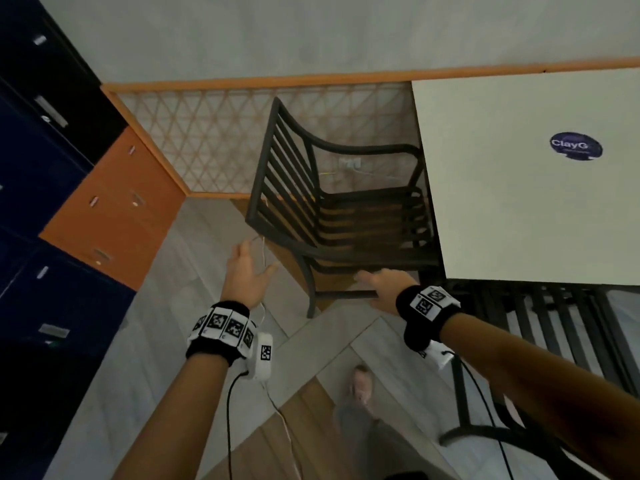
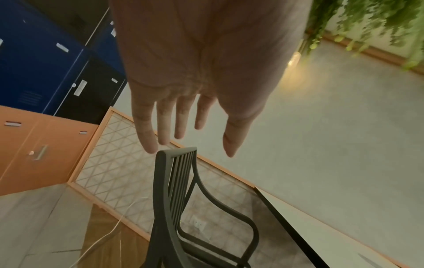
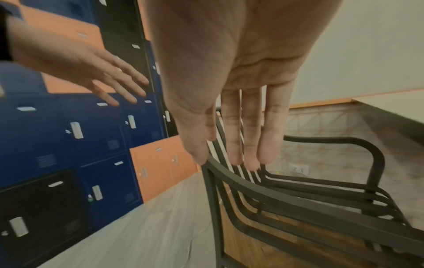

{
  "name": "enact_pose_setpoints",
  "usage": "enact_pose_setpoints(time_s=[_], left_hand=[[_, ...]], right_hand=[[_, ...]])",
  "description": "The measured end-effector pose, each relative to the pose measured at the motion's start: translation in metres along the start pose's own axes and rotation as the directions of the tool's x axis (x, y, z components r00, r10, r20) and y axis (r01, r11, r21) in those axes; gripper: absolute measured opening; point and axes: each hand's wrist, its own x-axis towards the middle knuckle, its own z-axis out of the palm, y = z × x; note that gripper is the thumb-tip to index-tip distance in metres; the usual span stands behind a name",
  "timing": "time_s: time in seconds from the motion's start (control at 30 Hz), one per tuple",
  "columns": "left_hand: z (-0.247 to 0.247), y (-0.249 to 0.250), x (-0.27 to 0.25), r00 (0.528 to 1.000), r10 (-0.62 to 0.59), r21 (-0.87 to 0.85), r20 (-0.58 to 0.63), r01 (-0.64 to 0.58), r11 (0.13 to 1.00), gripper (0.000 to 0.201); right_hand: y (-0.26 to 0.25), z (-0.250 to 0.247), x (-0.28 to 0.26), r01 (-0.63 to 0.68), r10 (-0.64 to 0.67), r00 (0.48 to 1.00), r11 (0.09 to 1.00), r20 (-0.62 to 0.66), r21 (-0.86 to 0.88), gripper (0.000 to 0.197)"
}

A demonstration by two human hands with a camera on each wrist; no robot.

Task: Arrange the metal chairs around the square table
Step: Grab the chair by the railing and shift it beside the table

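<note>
The metal chair (image 1: 332, 209) stood on the floor, its seat pushed part way under the left side of the square worktop (image 1: 526, 174). Its slatted back faced the lockers (image 1: 69, 174). A second dark chair (image 1: 540, 341) sat at the near side of the worktop, on the right.

What could go wrong? A thin white cord (image 1: 264, 251) hung beside the chair back, close to the left hand. If the chair were dragged, a leg might catch that cord. The chair arm was right by the worktop edge, so a hard push could bang the two together. Metal legs could also scrape the floor.

The left hand (image 1: 246, 275) was open with fingers spread, just short of the top of the chair back and not touching it. The right hand (image 1: 381, 285) was open too, fingers straight. Its fingertips (image 3: 250, 163) were at the near chair arm, maybe touching, but I could not tell. Neither hand held anything.
</note>
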Motion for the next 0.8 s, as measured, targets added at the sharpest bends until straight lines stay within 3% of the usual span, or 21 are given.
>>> enact_pose_setpoints(time_s=[0.03, 0.1, 0.13, 0.17, 0.2, 0.23, 0.3, 0.33, 0.4, 0.53, 0.67, 0.8], left_hand=[[0.005, -0.003, 0.058, 1.0, -0.006, 0.015, -0.008, 0.006, 1.0, 0.07], [0.001, -0.007, 0.068, 0.997, -0.068, -0.016, -0.039, 0.068, 0.998, 0.08], [0.016, -0.012, 0.127, 0.998, -0.067, -0.022, -0.013, 0.067, 0.998, 0.083], [0.015, -0.015, 0.126, 0.995, -0.098, -0.043, -0.014, 0.097, 0.994, 0.086], [0.016, -0.019, 0.133, 0.993, -0.115, -0.089, -0.01, 0.114, 0.99, 0.085], [0.044, -0.024, 0.179, 0.994, -0.11, -0.104, 0.027, 0.112, 0.988, 0.082], [0.04, -0.025, 0.176, 0.988, -0.141, -0.098, -0.065, 0.135, 0.986, 0.071], [0.065, -0.027, 0.21, 0.987, -0.13, -0.054, -0.096, 0.125, 0.991, 0.063], [0.054, -0.028, 0.206, 0.977, -0.115, -0.03, -0.18, 0.112, 0.993, 0.054], [0.065, -0.05, 0.225, 0.988, -0.061, -0.051, -0.141, 0.054, 0.997, 0.054], [0.064, -0.048, 0.235, 0.989, -0.042, -0.092, -0.144, 0.029, 0.995, 0.052], [0.069, -0.031, 0.26, 0.99, -0.033, -0.08, -0.136, 0.023, 0.997, 0.047]], right_hand=[[0.014, -0.004, 0.052, -0.044, 0.044, 0.999, 0.998, 0.001, 0.034, 0.054], [0.018, 0.002, 0.073, -0.083, 0.08, 0.996, 0.994, 0.044, 0.076, 0.059], [0.039, 0.003, 0.122, -0.142, 0.137, 0.99, 0.983, 0.044, 0.119, 0.06], [0.04, 0.01, 0.129, -0.152, 0.148, 0.988, 0.981, 0.041, 0.122, 0.061], [0.042, 0.011, 0.137, -0.165, 0.162, 0.986, 0.982, 0.04, 0.096, 0.061], [0.064, 0.023, 0.169, -0.238, 0.233, 0.971, 0.963, 0.051, 0.128, 0.063], [0.066, 0.035, 0.181, -0.281, 0.277, 0.959, 0.953, 0.05, 0.114, 0.066], [0.09, 0.047, 0.205, -0.364, 0.357, 0.931, 0.922, 0.074, 0.131, 0.065], [0.098, 0.056, 0.21, -0.396, 0.385, 0.917, 0.911, 0.107, 0.113, 0.059], [0.123, 0.089, 0.22, -0.464, 0.435, 0.876, 0.878, 0.207, 0.118, 0.053], [0.133, 0.088, 0.225, -0.435, 0.418, 0.895, 0.896, 0.157, 0.088, 0.049], [0.146, 0.073, 0.236, -0.473, 0.453, 0.875, 0.874, 0.169, 0.11, 0.048]])
